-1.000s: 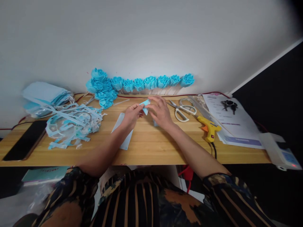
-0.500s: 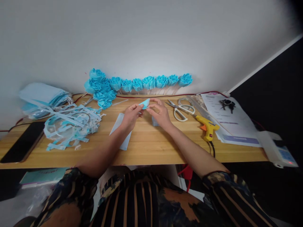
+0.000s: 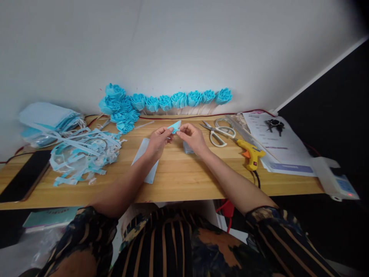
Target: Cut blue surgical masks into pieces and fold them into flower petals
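Observation:
A small folded piece of blue fabric (image 3: 176, 125) is pinched between my two hands, its pointed tip facing up. My left hand (image 3: 159, 141) grips its left side with thumb and fingers. On its lower right side, my right hand (image 3: 192, 137) holds it with closed fingertips. A flat pale blue sheet (image 3: 152, 171) lies on the table partly beneath my left forearm. Under my right hand sits a small stack of pale blue pieces (image 3: 188, 148), partly hidden. Blue fabric flowers (image 3: 179, 100) on thin sticks lean in a row along the wall.
White-handled scissors (image 3: 218, 138) and a yellow glue gun (image 3: 251, 155) lie on the right, near papers (image 3: 281, 144) with keys (image 3: 275, 126). Fabric scraps (image 3: 86, 154), a pile of pale blue sheets (image 3: 47, 117) and a phone (image 3: 25, 175) are on the left.
The fingers of my right hand have curled closer round the blue piece, which still sits between both hands. The whole view has shifted slightly.

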A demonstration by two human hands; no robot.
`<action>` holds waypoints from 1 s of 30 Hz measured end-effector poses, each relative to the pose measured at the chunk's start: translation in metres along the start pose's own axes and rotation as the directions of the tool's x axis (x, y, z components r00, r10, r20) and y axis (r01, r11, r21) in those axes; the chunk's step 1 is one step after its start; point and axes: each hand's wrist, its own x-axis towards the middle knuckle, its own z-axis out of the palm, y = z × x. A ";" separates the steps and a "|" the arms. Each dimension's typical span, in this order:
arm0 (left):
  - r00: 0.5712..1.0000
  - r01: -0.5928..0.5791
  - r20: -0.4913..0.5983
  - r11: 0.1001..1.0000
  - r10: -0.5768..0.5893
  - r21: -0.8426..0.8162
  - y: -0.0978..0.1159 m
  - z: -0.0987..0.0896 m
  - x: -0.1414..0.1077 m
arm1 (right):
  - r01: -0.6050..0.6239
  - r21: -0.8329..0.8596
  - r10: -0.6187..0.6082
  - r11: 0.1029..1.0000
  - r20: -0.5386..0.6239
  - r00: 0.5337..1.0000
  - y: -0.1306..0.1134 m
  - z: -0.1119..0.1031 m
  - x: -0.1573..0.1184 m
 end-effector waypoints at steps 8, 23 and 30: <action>1.000 0.011 0.007 1.000 -0.012 0.019 0.001 0.000 0.000 | -0.114 0.115 0.110 0.987 0.037 0.993 -0.002 -0.001 0.000; 0.999 -0.045 -0.006 0.988 0.047 0.149 -0.002 -0.001 0.001 | -0.105 0.114 0.101 0.988 0.035 0.994 -0.007 -0.002 0.002; 0.994 -0.105 0.057 0.960 0.093 0.261 0.000 -0.002 -0.001 | -0.055 0.025 0.054 0.998 0.027 0.998 -0.006 -0.004 0.002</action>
